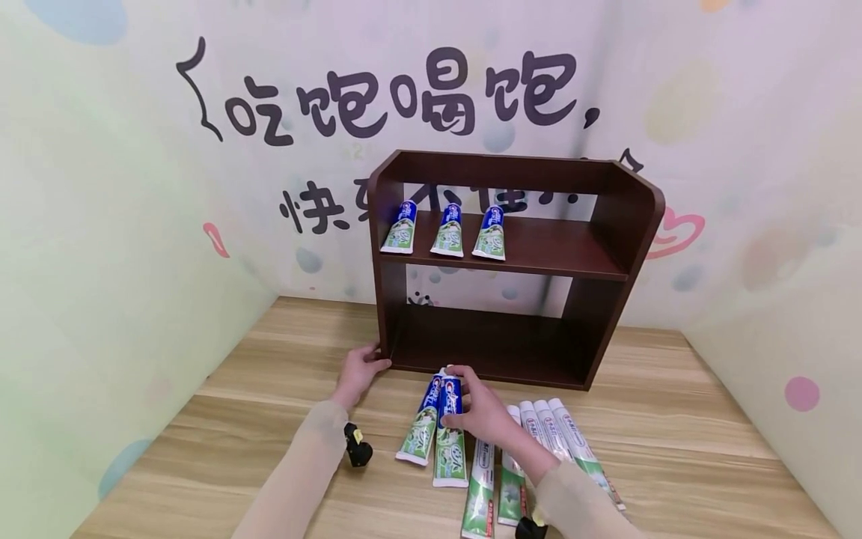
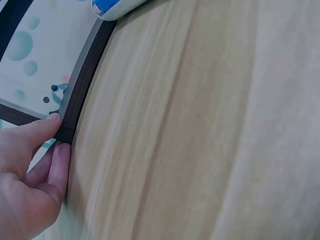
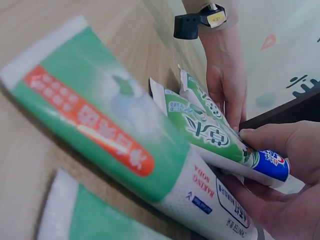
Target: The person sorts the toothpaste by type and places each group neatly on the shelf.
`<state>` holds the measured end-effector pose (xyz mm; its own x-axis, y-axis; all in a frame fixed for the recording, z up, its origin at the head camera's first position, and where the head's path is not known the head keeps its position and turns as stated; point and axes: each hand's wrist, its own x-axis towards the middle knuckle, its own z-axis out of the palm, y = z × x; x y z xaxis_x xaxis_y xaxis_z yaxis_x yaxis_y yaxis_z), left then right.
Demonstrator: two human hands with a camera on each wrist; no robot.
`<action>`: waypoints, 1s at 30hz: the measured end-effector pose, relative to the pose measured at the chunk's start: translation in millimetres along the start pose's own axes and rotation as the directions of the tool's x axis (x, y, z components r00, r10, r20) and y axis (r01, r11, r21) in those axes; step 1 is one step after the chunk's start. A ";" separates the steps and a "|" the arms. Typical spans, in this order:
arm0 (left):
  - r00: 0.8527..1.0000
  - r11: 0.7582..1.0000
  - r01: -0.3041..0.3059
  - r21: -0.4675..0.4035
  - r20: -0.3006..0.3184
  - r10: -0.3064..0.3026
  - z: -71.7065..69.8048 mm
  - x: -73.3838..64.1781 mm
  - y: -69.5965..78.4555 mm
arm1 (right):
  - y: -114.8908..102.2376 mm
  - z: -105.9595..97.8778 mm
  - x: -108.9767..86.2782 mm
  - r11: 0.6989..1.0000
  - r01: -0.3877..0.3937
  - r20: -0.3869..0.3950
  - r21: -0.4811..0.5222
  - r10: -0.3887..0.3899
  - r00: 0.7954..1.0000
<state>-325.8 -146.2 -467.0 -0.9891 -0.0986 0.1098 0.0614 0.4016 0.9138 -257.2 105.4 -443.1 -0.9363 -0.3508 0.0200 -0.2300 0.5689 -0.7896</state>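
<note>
My right hand (image 1: 486, 410) grips a blue, white and green toothpaste tube (image 1: 450, 457) by its upper part, thumb and fingers on opposite sides. A matching toothpaste tube (image 1: 419, 430) lies against it on the left. In the right wrist view, the thumb (image 3: 270, 137) lies along the held tube near its blue end. My left hand (image 1: 357, 374) holds the lower left front corner of a dark brown two-tier shelf (image 1: 498, 264). The left wrist view shows thumb and fingers around that corner (image 2: 65, 134).
Three similar toothpaste tubes (image 1: 447, 232) lean in a row on the upper tier, toward the left. Several white and green toothpaste tubes (image 1: 480, 486) lie on the wooden table (image 1: 714, 449) right of the held one, partly under my right forearm. A printed wall (image 1: 148, 224) stands behind.
</note>
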 end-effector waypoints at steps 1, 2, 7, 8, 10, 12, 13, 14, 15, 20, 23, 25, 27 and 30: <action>1.000 1.000 -0.002 -0.002 -0.005 0.002 0.4 0.7 -0.3 | -0.6 -0.3 -1.0 1.000 0.006 0.001 0.005 -0.006 1.000; 1.000 1.000 -0.009 -0.003 -0.007 0.008 0.7 1.5 -0.9 | -1.1 -0.5 -1.9 1.000 0.012 0.003 0.009 -0.012 1.000; 1.000 1.000 -0.025 -0.014 -0.006 0.025 1.9 2.7 -0.2 | -1.3 -1.5 -5.5 1.000 0.019 0.006 0.014 -0.019 1.000; 1.000 0.999 -0.030 -0.014 -0.002 0.030 2.1 2.9 -0.2 | -1.1 -1.6 -6.0 1.000 0.019 0.008 0.017 -0.020 1.000; 0.999 0.999 -0.032 -0.017 0.004 0.032 2.8 3.4 -0.1 | -0.8 -1.9 -6.9 1.000 0.020 0.007 0.021 -0.020 1.000; 1.000 0.999 -0.031 -0.020 0.003 0.031 3.3 3.8 -0.1 | -0.5 -2.1 -7.7 1.000 0.021 0.005 0.024 -0.021 1.000; 1.000 0.999 -0.031 -0.019 -0.001 0.031 3.6 4.0 -0.2 | -0.6 -2.2 -8.1 0.999 0.023 0.004 0.023 -0.023 1.000; 1.000 0.999 -0.031 -0.020 -0.005 0.031 3.8 4.3 -0.4 | -0.6 -2.2 -8.4 1.000 0.023 0.002 0.019 -0.023 1.000; 1.000 0.999 -0.030 -0.022 -0.009 0.030 4.0 4.5 -0.5 | -0.6 -2.2 -8.8 1.000 0.025 0.000 0.016 -0.025 1.000; 0.999 0.999 -0.028 -0.035 -0.023 0.027 4.5 4.7 -1.0 | -0.6 -1.4 -12.1 1.000 0.027 0.014 0.006 -0.027 1.000; 0.999 0.999 -0.032 -0.044 -0.022 0.031 4.1 4.0 -1.0 | 0.4 -1.1 -14.4 1.000 0.024 0.037 0.016 -0.025 0.999; 0.999 0.998 -0.037 -0.048 -0.018 0.036 3.4 3.1 -0.6 | 1.0 -1.5 -16.0 0.999 0.015 0.049 0.034 -0.016 0.999; 0.999 0.998 -0.034 -0.048 -0.013 0.033 2.9 2.5 -0.2 | 1.7 -2.3 -17.2 0.999 0.006 0.057 0.052 -0.009 0.998; 1.000 0.999 -0.025 -0.040 -0.007 0.025 2.1 1.8 0.5 | 2.1 -3.9 -18.8 0.997 0.005 0.059 0.073 -0.009 0.998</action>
<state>-327.9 -144.2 -467.2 -0.9862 -0.0954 0.1350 0.0912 0.3669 0.9258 -241.1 116.1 -442.8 -0.9169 -0.3991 -0.0086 -0.2148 0.5113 -0.8322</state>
